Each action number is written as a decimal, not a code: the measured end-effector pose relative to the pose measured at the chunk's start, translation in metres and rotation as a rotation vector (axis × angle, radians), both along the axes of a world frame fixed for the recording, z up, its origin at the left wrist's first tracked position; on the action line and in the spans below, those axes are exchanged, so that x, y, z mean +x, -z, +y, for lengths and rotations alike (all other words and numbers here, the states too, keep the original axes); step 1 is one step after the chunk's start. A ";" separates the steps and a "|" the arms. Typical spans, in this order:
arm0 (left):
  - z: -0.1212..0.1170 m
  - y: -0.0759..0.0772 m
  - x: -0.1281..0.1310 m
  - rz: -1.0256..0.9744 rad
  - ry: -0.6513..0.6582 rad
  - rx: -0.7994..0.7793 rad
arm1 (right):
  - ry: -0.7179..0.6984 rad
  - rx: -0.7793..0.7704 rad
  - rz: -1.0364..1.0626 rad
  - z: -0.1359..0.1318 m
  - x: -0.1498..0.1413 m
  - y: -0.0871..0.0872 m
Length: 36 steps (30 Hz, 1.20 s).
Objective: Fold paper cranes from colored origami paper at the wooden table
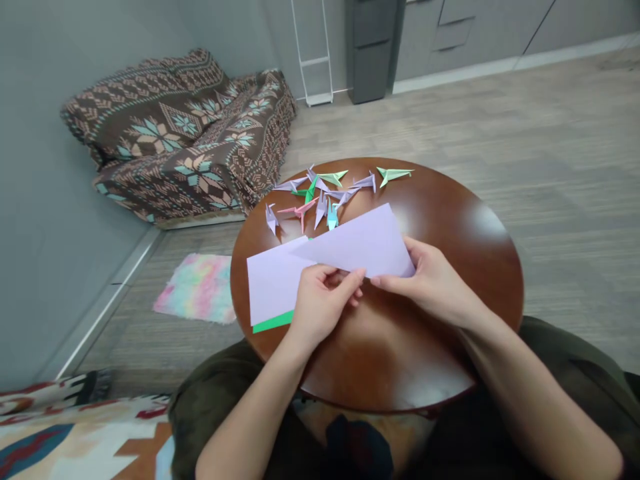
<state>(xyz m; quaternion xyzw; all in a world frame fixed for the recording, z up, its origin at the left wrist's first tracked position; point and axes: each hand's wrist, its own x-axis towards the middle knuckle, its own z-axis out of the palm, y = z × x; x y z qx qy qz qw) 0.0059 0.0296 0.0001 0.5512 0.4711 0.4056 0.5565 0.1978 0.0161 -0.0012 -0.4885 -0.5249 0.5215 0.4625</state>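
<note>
A lavender sheet of origami paper (357, 241) is held above the table between my two hands, slanting up to the right. My left hand (323, 297) pinches its lower edge near the middle, thumb on top. At the right end, my right hand (430, 277) grips the lower corner, its thumb along the bottom edge and its fingers behind. Under and left of it lies another lavender sheet (275, 283), with a green sheet (273, 323) showing below. Several folded paper cranes, such as a pink crane (300, 212) and a blue crane (333, 215), stand just beyond the paper.
All this is on a round brown wooden table (475, 280) close to my knees. A pastel fluffy mat (197, 288) lies on the floor to the left. Behind it stands a sofa (185, 140) under a patterned cover. Grey cabinets (460, 33) line the far wall.
</note>
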 end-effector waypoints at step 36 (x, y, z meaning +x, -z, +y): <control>0.001 0.006 0.001 -0.259 0.061 -0.145 | 0.162 0.130 -0.343 -0.017 0.012 -0.007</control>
